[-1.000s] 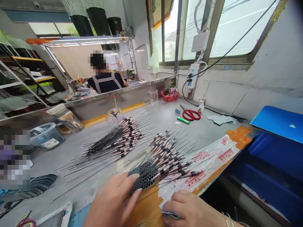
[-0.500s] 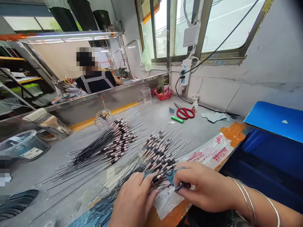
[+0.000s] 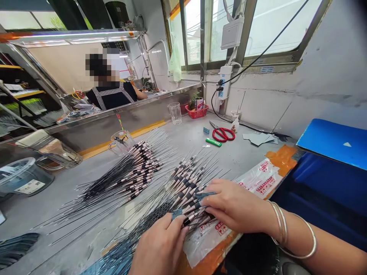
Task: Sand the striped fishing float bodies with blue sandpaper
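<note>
My left hand [image 3: 160, 244] is closed at the front of the table, its fingertips around a pink-and-black fishing float [image 3: 187, 221]. A small blue-grey piece of paper [image 3: 177, 214] shows at its index finger. My right hand [image 3: 229, 202] bends over the near pile of fishing floats [image 3: 183, 179], fingers closed, with another blue-grey paper piece [image 3: 204, 196] in them. Its fingertips touch the floats, and exactly which one is partly hidden. Behind on the left lies a second pile of floats [image 3: 143, 162] with long dark stems.
Red-handled scissors [image 3: 223, 133], a green lighter [image 3: 213, 142] and grey paper pieces [image 3: 259, 138] lie toward the back right. Glass mugs [image 3: 122, 141] and a clear tub [image 3: 25, 175] stand left. A plastic bag [image 3: 212, 236] covers the front edge. A person [image 3: 111, 93] sits beyond the partition.
My right hand has moved up and slightly left onto the float pile, its blue-grey paper now lying over the floats. My left hand stays nearly in place. The view has shifted slightly.
</note>
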{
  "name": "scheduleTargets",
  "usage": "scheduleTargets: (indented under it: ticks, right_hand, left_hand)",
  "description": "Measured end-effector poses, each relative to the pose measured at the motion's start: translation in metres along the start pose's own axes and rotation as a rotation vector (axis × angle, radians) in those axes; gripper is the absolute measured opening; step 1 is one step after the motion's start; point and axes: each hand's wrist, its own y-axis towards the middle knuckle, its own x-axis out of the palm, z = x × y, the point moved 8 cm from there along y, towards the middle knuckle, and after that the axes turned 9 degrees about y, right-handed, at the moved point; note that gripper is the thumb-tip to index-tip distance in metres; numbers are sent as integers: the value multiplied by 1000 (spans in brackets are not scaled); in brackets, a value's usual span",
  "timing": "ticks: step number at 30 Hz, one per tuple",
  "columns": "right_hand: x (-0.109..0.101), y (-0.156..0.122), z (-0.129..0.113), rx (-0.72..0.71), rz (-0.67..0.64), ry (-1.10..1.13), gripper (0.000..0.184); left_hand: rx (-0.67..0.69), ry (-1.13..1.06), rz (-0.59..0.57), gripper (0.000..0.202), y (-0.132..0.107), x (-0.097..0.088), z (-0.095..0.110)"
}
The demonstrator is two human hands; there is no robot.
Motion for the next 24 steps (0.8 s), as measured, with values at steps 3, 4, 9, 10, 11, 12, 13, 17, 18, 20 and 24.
scheduleTargets:
  ticks: [3, 4, 9, 10, 11, 12, 13, 17, 18, 20, 24]
  right_hand:
    - [7, 0, 1, 3, -39, -52, 22]
    - [9, 0, 1, 11, -48, -53, 23]
    - [18, -2, -2, 19, -69, 9, 23]
    - [20, -2, -2, 20, -72, 30, 23]
    - [22, -3, -1, 25, -71, 50, 22]
    - [24, -3, 0, 34, -65, 69, 21]
    - [26, -4, 1, 46, -53, 87, 20]
    - [26, -3, 5, 70, 15, 139, 18]
    - [26, -3, 5, 66, 26, 148, 18]
    - [26, -2, 4, 51, 38, 165, 18]
    - [26, 0, 1, 38, 45, 180, 17]
  left_hand:
    - [18, -8, 71, 27, 1, -6, 2]
    - [22, -12, 82, 28, 2, -8, 3]
    - [27, -31, 41, 27, 0, -6, 7]
    - [21, -31, 22, 26, -1, -4, 7]
    - [14, -33, 4, 25, -2, -3, 8]
    - [6, -35, -13, 24, -3, -1, 8]
    - [2, -38, -27, 23, -4, 0, 8]
    - [2, -28, -10, 26, -4, -1, 7]
    - [6, -26, 6, 27, -4, -2, 7]
    - [17, -38, 32, 29, -2, -4, 7]
    - [45, -53, 57, 30, 0, -6, 8]
